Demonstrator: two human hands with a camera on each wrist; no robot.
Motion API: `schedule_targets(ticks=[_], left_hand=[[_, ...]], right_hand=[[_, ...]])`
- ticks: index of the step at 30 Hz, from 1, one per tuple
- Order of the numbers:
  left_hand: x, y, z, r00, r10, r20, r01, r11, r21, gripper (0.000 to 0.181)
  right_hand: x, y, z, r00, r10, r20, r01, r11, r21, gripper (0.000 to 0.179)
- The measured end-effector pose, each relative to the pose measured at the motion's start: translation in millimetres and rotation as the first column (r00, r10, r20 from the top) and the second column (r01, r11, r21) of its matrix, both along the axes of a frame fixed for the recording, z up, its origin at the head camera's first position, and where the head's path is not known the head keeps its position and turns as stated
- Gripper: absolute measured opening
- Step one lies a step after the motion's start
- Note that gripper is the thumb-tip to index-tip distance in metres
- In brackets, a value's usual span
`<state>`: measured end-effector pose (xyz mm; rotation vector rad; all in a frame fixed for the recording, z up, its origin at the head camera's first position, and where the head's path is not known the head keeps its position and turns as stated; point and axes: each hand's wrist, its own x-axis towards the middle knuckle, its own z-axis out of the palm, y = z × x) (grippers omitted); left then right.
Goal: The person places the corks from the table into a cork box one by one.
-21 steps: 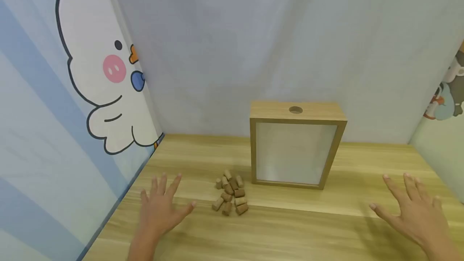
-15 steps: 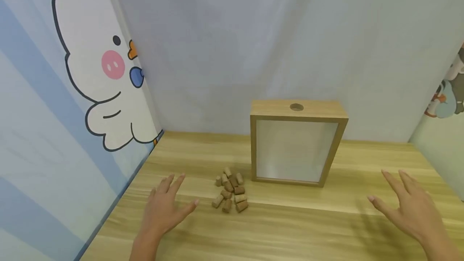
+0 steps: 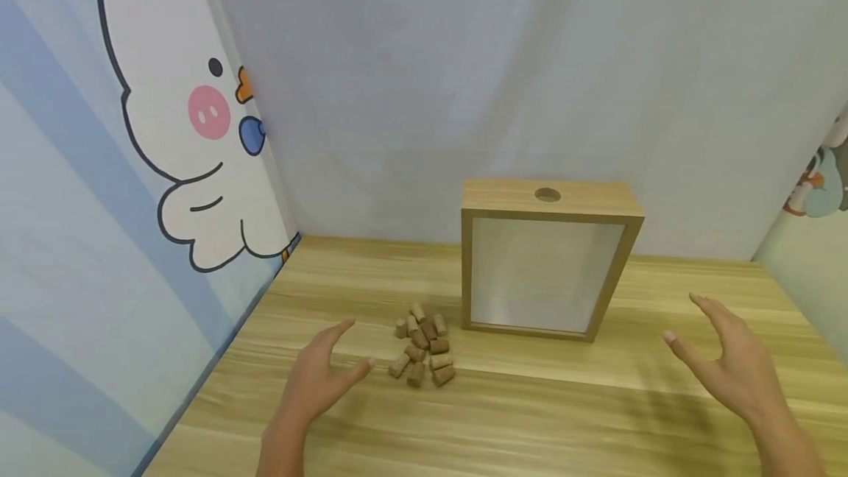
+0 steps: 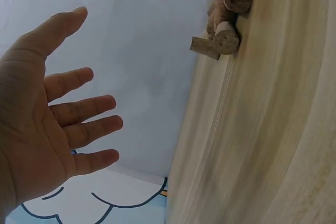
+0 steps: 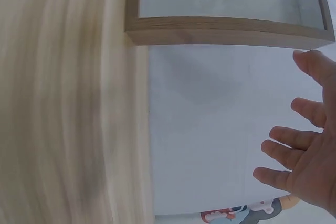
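My left hand (image 3: 318,377) hovers over the table, left of a loose pile of corks (image 3: 424,341), with its thumb spread from the fingers. In the left wrist view that same hand (image 4: 58,114) shows an empty palm, and the nearest corks (image 4: 226,38) lie apart from it. Far to the right, my right hand (image 3: 735,366) is raised above the table, turned inward, holding nothing. A wooden box (image 3: 552,201) with a clear front panel and a round hole in its top stands upright between the hands. The right wrist view has its wooden frame (image 5: 226,30) above the spread fingers.
The wood-grain table (image 3: 530,418) runs back to a pale grey curtain (image 3: 397,94). On the left hangs a blue-and-white sheet with a cartoon duck (image 3: 179,116). At the right edge is another printed wall covering (image 3: 821,182).
Both hands have turned from palms-down to palms facing inward and shifted toward the middle, the left going right and the right going slightly left. Corks and box stay put.
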<state>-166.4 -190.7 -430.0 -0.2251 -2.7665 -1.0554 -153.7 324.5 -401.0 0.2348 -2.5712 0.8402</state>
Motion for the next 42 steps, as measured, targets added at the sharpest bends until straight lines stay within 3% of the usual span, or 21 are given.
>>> schedule_targets(ticks=[5,11,14,25,33,37,39,42], left_hand=[[1.2,5.3,-0.4,0.999,-0.014,0.051,0.007,0.992,0.128,0.063],[-3.2,7.7,-12.1,0.999,0.008,-0.032,-0.003,0.987,0.164,0.055],[-7.6,9.6,-16.6,0.999,-0.002,-0.039,0.009,0.981,0.193,0.055],[-19.2,19.5,-28.1,0.986,-0.081,0.148,0.03,0.947,0.319,0.057],[-21.8,20.3,-38.2,0.961,-0.165,0.22,0.05,0.892,0.449,0.055],[-25.4,19.5,-45.0,0.951,-0.214,0.224,0.084,0.874,0.479,0.054],[-28.9,18.2,-48.6,0.941,-0.242,0.235,0.1,0.865,0.492,0.055],[-35.4,15.7,-52.3,0.928,-0.277,0.248,0.126,0.862,0.49,0.057]], right_hand=[[-4.9,-9.2,4.9,0.999,-0.03,0.044,0.038,0.983,-0.182,0.065],[-13.2,-28.5,4.1,0.998,-0.058,0.013,0.059,0.936,-0.347,0.059],[-20.4,-39.1,4.5,0.998,-0.059,-0.019,0.046,0.913,-0.405,0.056],[-45.2,-60.5,13.1,0.986,0.042,-0.164,-0.119,0.862,-0.492,0.044],[-57.1,-67.6,21.3,0.977,0.107,-0.183,-0.199,0.763,-0.615,0.045],[-67.3,-69.4,29.0,0.978,0.105,-0.179,-0.195,0.763,-0.617,0.05],[-73.6,-69.3,33.6,0.976,0.109,-0.188,-0.205,0.749,-0.63,0.052],[-82.3,-68.0,40.2,0.972,0.103,-0.213,-0.217,0.749,-0.626,0.053]])
